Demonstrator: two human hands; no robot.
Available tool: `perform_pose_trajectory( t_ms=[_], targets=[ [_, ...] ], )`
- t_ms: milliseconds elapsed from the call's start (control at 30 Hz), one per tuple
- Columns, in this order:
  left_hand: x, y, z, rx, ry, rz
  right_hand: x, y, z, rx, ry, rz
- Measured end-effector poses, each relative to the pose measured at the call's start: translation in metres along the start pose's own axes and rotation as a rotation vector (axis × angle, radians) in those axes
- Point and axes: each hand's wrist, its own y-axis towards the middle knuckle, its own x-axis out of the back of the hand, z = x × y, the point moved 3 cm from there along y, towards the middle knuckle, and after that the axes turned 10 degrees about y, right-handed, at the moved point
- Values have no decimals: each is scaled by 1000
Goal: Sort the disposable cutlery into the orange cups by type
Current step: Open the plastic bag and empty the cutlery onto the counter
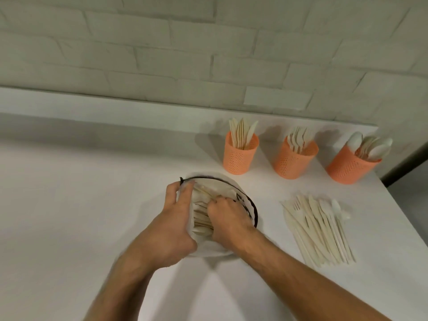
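A white pouch with a black zip (245,193) lies open at the middle of the table, full of beige disposable cutlery (201,218). My left hand (176,218) grips the pouch's left edge and holds it open. My right hand (228,216) is inside the pouch, its fingers curled round some of the cutlery. Three orange mesh cups stand at the back right: the left cup (239,157) holds knives, the middle cup (293,159) forks, the right cup (349,164) spoons. A loose heap of mixed cutlery (319,228) lies to the right of the pouch.
The white table (69,205) reaches to a white brick wall (162,54) at the back. Its right edge (393,205) runs just past the right cup and the loose heap.
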Motion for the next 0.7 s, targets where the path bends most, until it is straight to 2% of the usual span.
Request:
perform_pose_trajectory(
  t_ms=[200,333,467,700],
  targets=[
    [-2,0,0,12,2,-15,0,-1,-9,10,91,-48],
    [-1,0,1,18,-13,-23,2,-1,-16,19,241,-28],
    [2,0,4,15,-29,-42,10,-3,-25,26,481,14],
    [5,1,10,31,-20,-78,17,-10,-37,136,632,178]
  ],
)
